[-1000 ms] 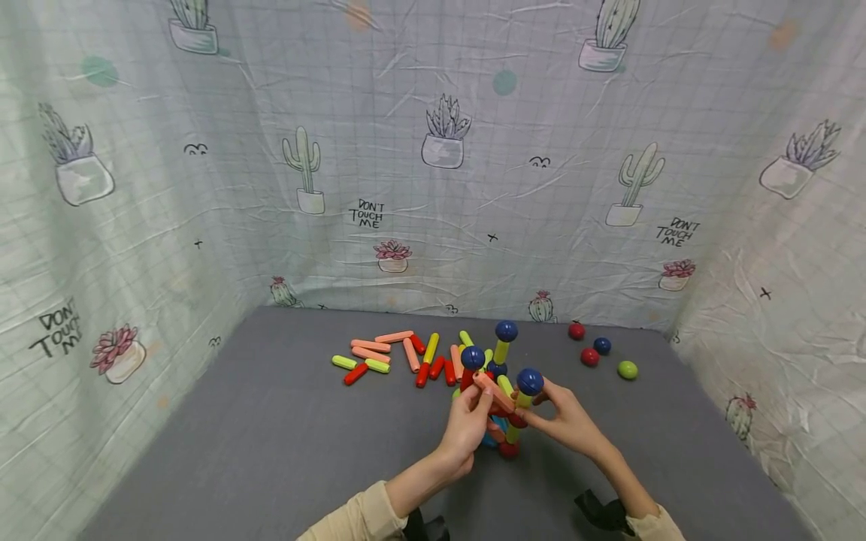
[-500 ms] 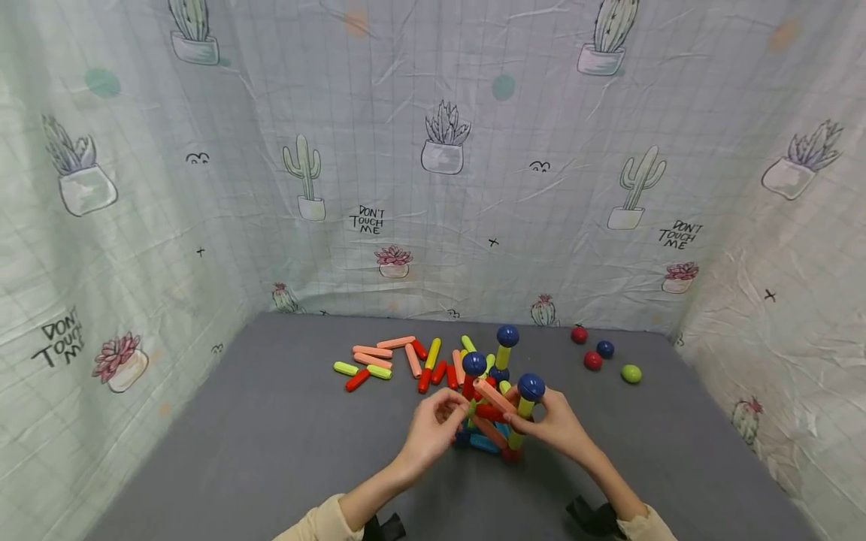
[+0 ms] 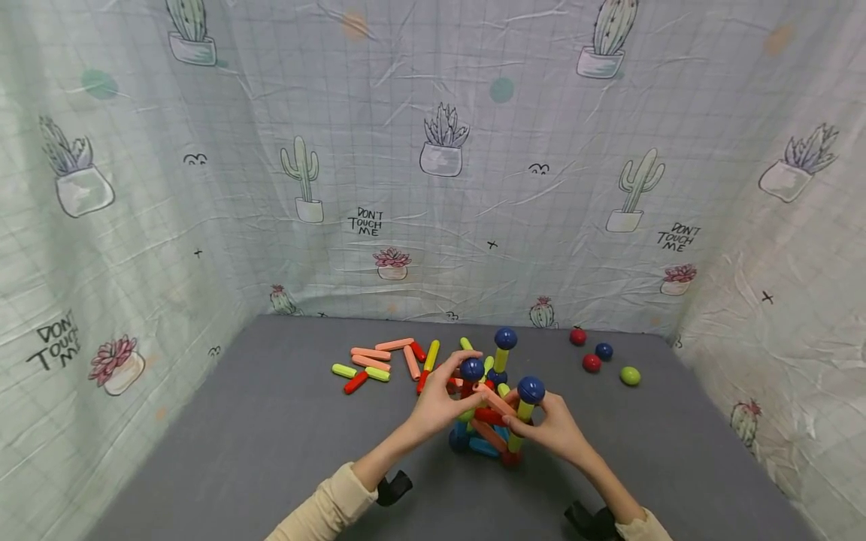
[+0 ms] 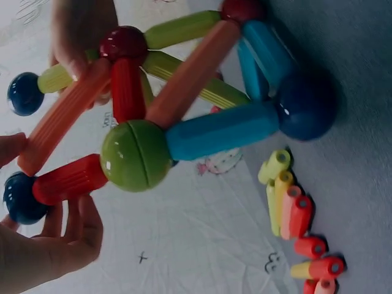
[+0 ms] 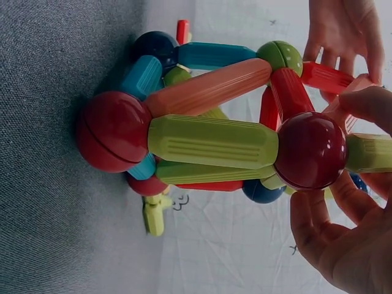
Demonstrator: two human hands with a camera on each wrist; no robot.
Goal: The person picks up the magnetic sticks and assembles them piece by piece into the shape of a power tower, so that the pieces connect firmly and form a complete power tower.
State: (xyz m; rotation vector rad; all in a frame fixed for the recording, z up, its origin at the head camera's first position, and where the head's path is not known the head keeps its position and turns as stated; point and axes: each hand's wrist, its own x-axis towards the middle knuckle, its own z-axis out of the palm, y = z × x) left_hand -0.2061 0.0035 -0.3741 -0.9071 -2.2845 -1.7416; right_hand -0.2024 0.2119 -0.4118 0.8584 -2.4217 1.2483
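Note:
A frame of magnetic sticks and balls stands on the grey table, with blue sticks (image 4: 223,130) low down and a green ball (image 4: 136,155) at one corner. My left hand (image 3: 436,398) curls round the blue ball (image 3: 472,369) atop a red stick (image 4: 70,179), its thumb at the near end of a slanting orange stick (image 3: 497,400). My right hand (image 3: 553,432) pinches that stick's other end at the dark red ball (image 5: 311,150); its fingers lie behind the joint. From this ball a yellow-green stick (image 3: 525,409) rises to another blue ball (image 3: 531,389).
Loose orange, red and yellow-green sticks (image 3: 370,361) lie to the left and behind the frame. At the back right are several loose balls, among them a green one (image 3: 630,376). A patterned cloth (image 3: 433,218) hangs behind the table.
My left hand lets go of the orange stick, moves left to the frame's green corner, then rises to the blue ball. My right hand keeps its grip at the right joint.

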